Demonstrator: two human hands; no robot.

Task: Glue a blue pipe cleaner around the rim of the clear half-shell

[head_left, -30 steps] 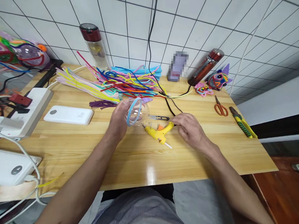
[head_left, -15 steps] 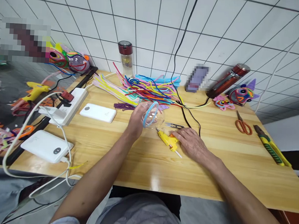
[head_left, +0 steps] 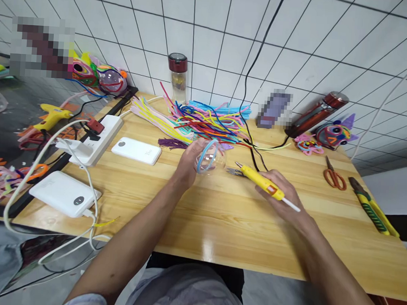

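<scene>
My left hand is wrapped round the left side of a clear plastic ball with a light blue pipe-cleaner ring on it. In my right hand is a yellow glue gun, raised over the table, its nozzle pointing left toward the ball and a white glue stick out of its back. Small black snips lie between the ball and the gun. Behind the ball are a heap of coloured pipe cleaners and a purple bundle.
White power banks and a power strip with looping cables are at the left. Orange-handled scissors, pliers and a decorated ball stand or lie at the right. A bottle stands behind.
My right hand has taken hold of the glue gun, lifted it off the table and moved right with it. My left hand still holds the ball. The view has shifted slightly.
</scene>
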